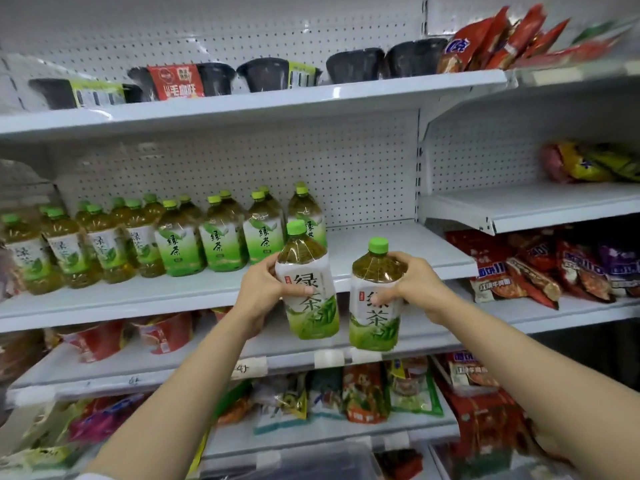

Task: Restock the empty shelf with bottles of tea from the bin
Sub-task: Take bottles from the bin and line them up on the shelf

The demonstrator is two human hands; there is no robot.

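Observation:
My left hand (265, 285) grips a green-capped bottle of tea (308, 282) by its label, held upright in front of the white shelf (398, 247). My right hand (414, 282) holds a second bottle of tea (375, 299) by its shoulder, a little lower and to the right. Both bottles hang in the air just in front of the shelf's edge. On that shelf stand several rows of the same tea bottles (180, 237), filling its left and middle. The shelf's right end is bare. The bin is not in view.
Black bowls of instant food (263, 74) line the shelf above. Snack packets (540, 271) fill the right-hand shelves and the lower shelves (363, 393). A short white shelf (540, 206) juts out at the right, beside the bare end.

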